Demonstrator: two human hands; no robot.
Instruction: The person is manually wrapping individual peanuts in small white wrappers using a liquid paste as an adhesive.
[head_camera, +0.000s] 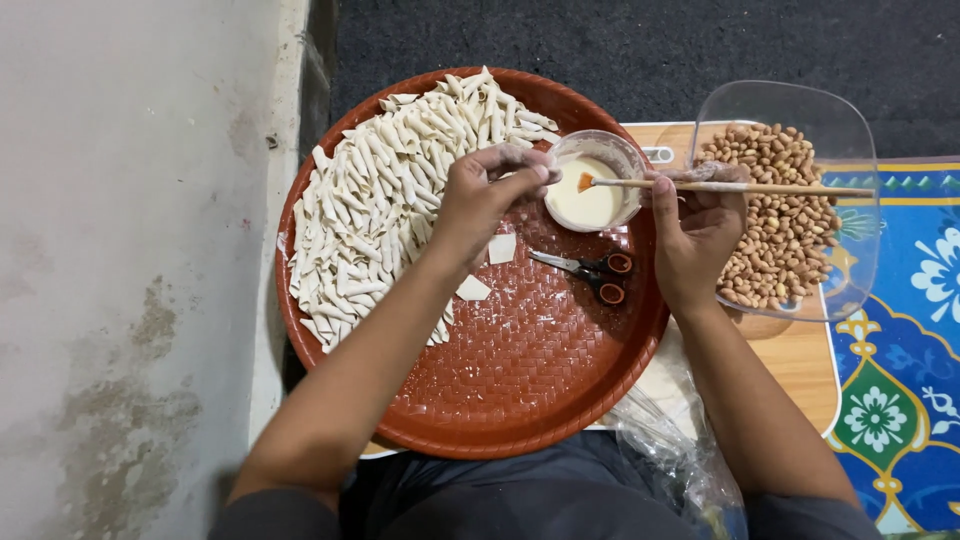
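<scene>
A round red-brown woven-pattern tray (520, 390) sits on my lap and a wooden board. Its left half is heaped with several white rolled dough cones (375, 200). My left hand (485, 195) hovers over the tray, fingers pinched on a small white dough piece beside a small clear bowl of pale paste (592, 185). My right hand (700, 235) holds a thin wooden brush (730, 186) level, its orange tip dipped in the paste. Two flat dough squares (500, 248) lie under my left wrist.
Small scissors with brown handles (590, 270) lie on the tray near the bowl. A clear square container of peanuts (785, 215) stands at the right on the wooden board (800, 365). A plastic bag (680, 440) lies by my right forearm. A wall runs along the left.
</scene>
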